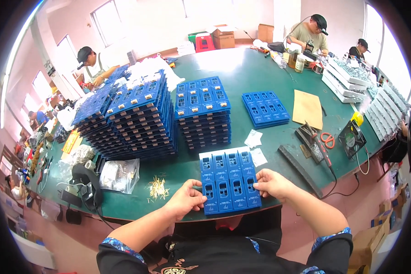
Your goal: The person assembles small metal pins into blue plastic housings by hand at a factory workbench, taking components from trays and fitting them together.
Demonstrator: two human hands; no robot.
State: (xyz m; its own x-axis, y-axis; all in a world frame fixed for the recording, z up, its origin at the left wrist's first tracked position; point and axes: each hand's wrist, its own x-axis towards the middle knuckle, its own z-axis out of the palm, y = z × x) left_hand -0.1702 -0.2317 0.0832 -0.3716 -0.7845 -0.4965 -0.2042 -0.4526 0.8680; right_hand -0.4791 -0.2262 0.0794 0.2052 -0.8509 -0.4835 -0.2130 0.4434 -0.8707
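A blue circuit board panel (231, 201) with two rows of cut-out boards lies at the table's near edge, in front of me. My left hand (187, 199) pinches its left edge between thumb and fingers. On the opposite edge, my right hand (270, 183) grips it with the thumb on top. White paper or foam shows along the panel's far edge. Beyond it stands a stack of blue panels (202, 98) with small white connectors. A lower stack of blue panels (266, 108) lies to the right of that one, beside small white packets (253, 138).
Taller panel stacks (137, 98) fill the left. Nearer lie a plastic bag (119, 175) and loose pins (158, 188). To the right are a dark bar (299, 170), a soldering iron (323, 153), red scissors (327, 140), a fan (351, 137) and white trays (345, 82). Co-workers sit around the table.
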